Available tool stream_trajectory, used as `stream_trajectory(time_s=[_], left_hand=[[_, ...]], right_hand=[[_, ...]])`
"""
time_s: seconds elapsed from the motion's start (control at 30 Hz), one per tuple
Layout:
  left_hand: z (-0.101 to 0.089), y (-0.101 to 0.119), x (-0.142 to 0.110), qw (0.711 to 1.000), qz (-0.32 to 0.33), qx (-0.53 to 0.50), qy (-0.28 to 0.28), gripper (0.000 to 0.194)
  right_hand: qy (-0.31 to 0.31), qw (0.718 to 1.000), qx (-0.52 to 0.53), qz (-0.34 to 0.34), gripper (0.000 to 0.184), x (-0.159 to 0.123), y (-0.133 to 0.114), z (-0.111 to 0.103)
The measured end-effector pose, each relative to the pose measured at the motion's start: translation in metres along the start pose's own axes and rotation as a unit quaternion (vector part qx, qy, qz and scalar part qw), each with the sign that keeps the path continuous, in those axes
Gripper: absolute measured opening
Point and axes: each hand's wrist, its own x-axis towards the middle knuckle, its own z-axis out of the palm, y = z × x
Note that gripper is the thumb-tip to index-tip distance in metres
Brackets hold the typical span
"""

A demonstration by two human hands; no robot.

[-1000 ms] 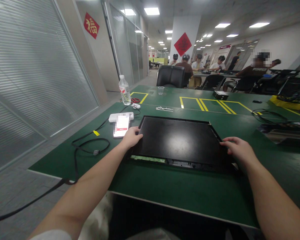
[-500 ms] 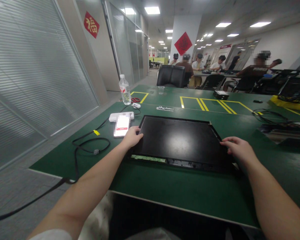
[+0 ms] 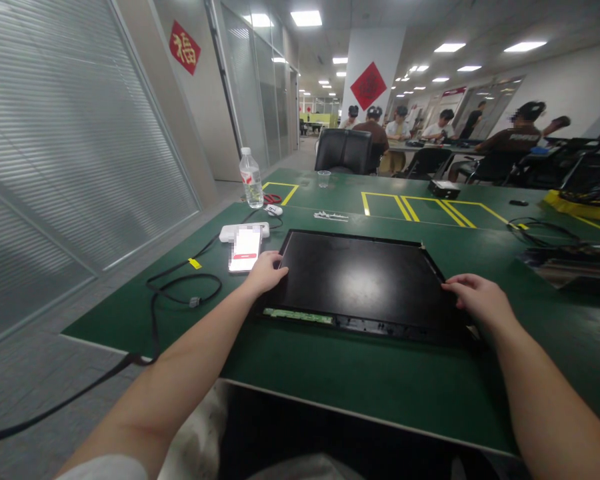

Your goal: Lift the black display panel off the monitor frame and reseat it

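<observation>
Beneath ceiling lights [image 3: 307, 19], the green desk [image 3: 300, 363] is carrying a black display panel [image 3: 355, 277] beside a phone [image 3: 250, 248]. 2 hands are holding it: the left hand [image 3: 267, 272] is gripping its left edge, the right hand [image 3: 476, 298] pinching its right.

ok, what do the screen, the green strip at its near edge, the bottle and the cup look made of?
Screen: glass or plastic, satin black; its reflection is a blurred glow.
Green strip: likely coated circuit board, from the green colour and pale marks.
Bottle: probably thin clear plastic, see-through with a white cap.
Cup: see-through, likely plastic; glass not ruled out.
</observation>
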Motion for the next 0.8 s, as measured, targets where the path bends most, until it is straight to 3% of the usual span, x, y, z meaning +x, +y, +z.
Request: stream_trajectory(time_s=[0.37, 0.63, 0.8], left_hand=[[-0.001, 0.003, -0.002, 0.997, 0.014, 0.069, -0.016, 0.04], [-0.006, 0.014, -0.007, 0.995, 0.029, 0.095, -0.029, 0.049], [-0.016, 0.023, -0.012, 0.99, 0.027, 0.132, -0.033, 0.038]], right_hand=[[0.026, 1.0, 0.014, -0.011, 0.016, -0.008, -0.009, 0.005], [0.021, 1.0, 0.012, -0.019, 0.022, -0.005, -0.001, 0.005], [0.028, 0.999, 0.031, -0.026, 0.023, 0.0, 0.006, 0.0]])
